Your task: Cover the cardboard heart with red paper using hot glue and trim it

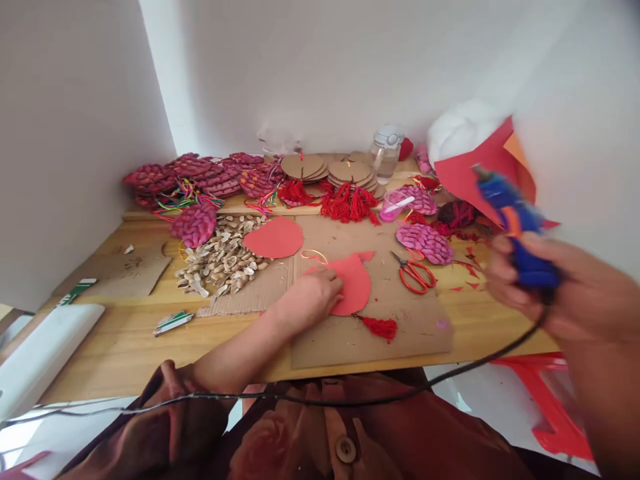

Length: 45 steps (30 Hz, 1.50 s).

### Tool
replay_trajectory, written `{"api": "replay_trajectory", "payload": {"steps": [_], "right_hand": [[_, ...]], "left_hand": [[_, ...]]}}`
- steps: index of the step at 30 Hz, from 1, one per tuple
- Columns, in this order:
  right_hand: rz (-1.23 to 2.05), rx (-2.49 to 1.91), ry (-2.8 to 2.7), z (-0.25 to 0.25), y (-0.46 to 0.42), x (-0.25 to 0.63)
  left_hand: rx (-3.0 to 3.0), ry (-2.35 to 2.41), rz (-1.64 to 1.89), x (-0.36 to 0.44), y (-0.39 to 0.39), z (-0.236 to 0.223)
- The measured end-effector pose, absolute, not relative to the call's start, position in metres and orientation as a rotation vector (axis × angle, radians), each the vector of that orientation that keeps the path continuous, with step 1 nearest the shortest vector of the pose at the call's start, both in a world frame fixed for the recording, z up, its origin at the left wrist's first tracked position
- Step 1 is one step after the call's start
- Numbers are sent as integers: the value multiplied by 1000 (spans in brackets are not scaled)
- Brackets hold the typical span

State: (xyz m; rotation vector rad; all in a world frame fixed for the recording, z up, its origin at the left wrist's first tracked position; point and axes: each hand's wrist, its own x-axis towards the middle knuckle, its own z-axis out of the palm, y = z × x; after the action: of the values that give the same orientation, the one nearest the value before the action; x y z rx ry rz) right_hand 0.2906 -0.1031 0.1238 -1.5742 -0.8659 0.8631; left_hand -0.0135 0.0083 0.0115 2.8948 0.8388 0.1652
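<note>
My left hand (313, 300) has its fingers curled together and pressed on the left part of a red paper disc (356, 283), whose left side it hides. A red tassel (381, 329) comes out below the disc, and a yellow cord loop (315, 256) shows above it. Raised at the right, my right hand (575, 287) is wrapped around the handle of a blue glue gun (520, 213), its nozzle pointing up and left. The gun is blurred by motion. A black cable hangs from it across my lap. Another red paper disc (275, 237) lies left of centre.
Orange-handled scissors (417, 275) lie right of the disc on a cardboard sheet (400, 343). Peanut shells (225, 260) are heaped at left. Behind stand cardboard discs (350, 172), a water bottle (386, 153) and purple-pink shell-covered pieces (425, 243). A white wall (320, 73) bounds the table.
</note>
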Motion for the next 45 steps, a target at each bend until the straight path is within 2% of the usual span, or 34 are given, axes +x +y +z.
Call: {"api": "replay_trajectory", "payload": {"steps": [2, 5, 10, 15, 22, 30, 34, 40, 45], "right_hand": [[1173, -1475, -683, 100, -84, 274], [1283, -1438, -676, 67, -57, 254], [1286, -1314, -804, 25, -20, 235], [1276, -1238, -924, 5, -1, 225], [1442, -1163, -804, 3, 2, 222], [1428, -1238, -929, 7, -26, 231], [1527, -1188, -817, 19, -40, 223], [1738, -1022, -611, 27, -45, 198], [1735, -1088, -549, 29, -44, 201]], "left_hand": [[2853, 853, 147, -13, 10, 12], [2789, 855, 131, -14, 13, 11], [2766, 854, 76, -15, 13, 12], [2789, 830, 87, -16, 10, 15], [2780, 824, 122, -19, 7, 15], [2824, 781, 161, -22, 7, 14], [2840, 817, 235, -24, 3, 12], [2869, 852, 147, -22, 2, 10], [2756, 969, 259, -24, 6, 5]]}}
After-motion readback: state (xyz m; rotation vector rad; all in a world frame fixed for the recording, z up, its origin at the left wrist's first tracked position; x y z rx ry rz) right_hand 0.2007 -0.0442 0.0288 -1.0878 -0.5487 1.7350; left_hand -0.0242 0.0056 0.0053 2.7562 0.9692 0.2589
